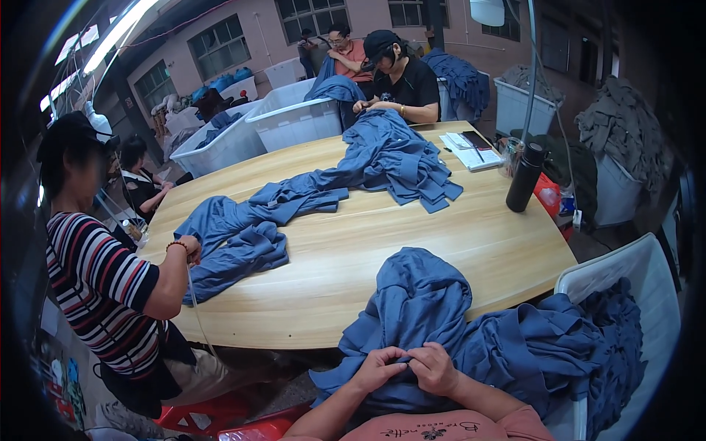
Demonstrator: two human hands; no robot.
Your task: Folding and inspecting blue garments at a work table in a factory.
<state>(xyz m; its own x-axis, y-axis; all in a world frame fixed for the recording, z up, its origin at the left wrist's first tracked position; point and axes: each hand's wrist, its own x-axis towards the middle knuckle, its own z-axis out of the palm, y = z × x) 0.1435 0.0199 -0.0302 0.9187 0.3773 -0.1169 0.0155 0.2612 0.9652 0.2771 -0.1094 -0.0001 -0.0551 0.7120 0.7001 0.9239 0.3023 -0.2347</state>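
Observation:
A blue cloth garment (423, 294) lies bunched over the near table edge and down across my lap. My left hand (380, 367) pinches a fold of it between thumb and fingers. Right beside it, my right hand (434, 369) is closed on the same fold, the knuckles turned up. The two hands almost touch. What exactly lies between the fingertips is too small to make out. More blue garments (529, 342) trail off to the right, into a white plastic bin (665, 294).
A wooden table (323, 253) spreads ahead, with blue garments (268, 202) heaped across it. A black bottle (526, 176) and a notebook (471, 151) stand at its right. A person in a striped shirt (99, 264) works at left, another in black (412, 88) opposite. White bins (294, 114) line the back.

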